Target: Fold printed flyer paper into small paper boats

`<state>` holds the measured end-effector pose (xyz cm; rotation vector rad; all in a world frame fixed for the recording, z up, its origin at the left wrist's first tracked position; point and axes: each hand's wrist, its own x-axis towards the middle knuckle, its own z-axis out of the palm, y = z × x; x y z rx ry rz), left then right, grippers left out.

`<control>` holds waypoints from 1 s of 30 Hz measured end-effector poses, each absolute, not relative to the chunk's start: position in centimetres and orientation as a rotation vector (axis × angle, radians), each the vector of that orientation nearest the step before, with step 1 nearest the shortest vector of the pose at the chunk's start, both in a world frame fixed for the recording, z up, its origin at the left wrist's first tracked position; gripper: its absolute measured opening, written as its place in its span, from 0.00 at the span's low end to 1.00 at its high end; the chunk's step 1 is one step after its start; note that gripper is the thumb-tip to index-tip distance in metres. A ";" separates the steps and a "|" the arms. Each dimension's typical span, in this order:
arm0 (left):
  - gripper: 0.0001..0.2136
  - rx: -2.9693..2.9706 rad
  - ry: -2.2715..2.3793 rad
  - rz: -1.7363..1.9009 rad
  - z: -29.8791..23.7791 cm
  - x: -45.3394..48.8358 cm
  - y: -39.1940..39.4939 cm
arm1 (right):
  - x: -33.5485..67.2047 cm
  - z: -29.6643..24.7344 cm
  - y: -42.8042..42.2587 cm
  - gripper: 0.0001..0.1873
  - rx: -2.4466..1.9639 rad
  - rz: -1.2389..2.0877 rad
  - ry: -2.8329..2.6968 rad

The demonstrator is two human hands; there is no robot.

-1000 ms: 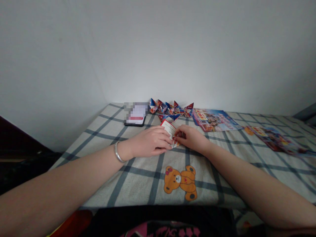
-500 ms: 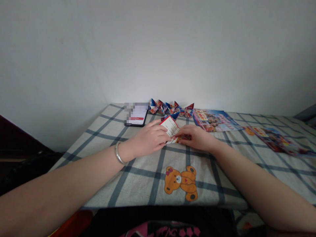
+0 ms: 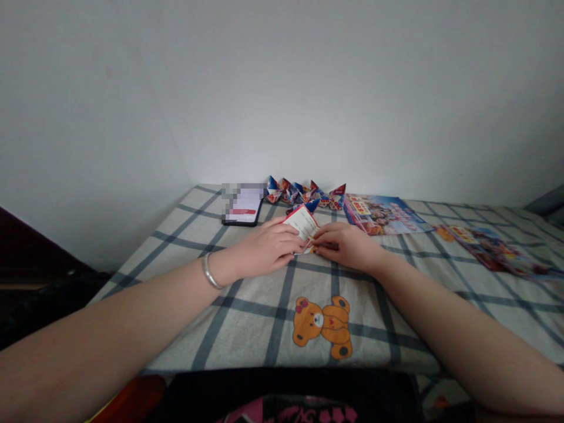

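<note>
A small piece of folded paper, white with print lines and a red edge, lies between my hands at the middle of the table. My left hand, with a silver bangle at its wrist, grips the paper's left side, fingers bent over it. On the right, the fingertips of my right hand pinch the lower right corner. Part of the paper is hidden under the fingers. Just behind it stand several folded paper pieces with pointed tips, in blue and red print.
A phone with a lit screen lies left of the folded pieces. To the right are a printed flyer and another flyer. The checked tablecloth bears a bear print. A wall rises behind the table.
My left hand has shifted slightly left along the paper, and more of its white side shows. The right fingertips have moved slightly left at its corner.
</note>
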<state>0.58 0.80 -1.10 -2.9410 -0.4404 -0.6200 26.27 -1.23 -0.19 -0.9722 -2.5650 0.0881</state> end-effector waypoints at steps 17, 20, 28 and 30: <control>0.10 -2.939 -0.473 -0.543 -0.5 0.8 0.3 | 25.6 0.0 -2.0 0.13 -0.933 -0.132 -2.673; 0.10 -2.933 -0.469 -0.545 -0.6 0.8 0.3 | 25.5 0.0 -2.0 0.12 -0.920 -0.128 -2.653; 0.10 -2.941 -0.440 -0.492 -0.3 0.3 0.5 | 25.6 0.0 -1.8 0.11 -0.919 -0.145 -2.663; 0.10 -2.954 -0.410 -0.484 -0.1 0.2 0.6 | 25.7 -0.1 -1.8 0.11 -0.925 -0.167 -2.665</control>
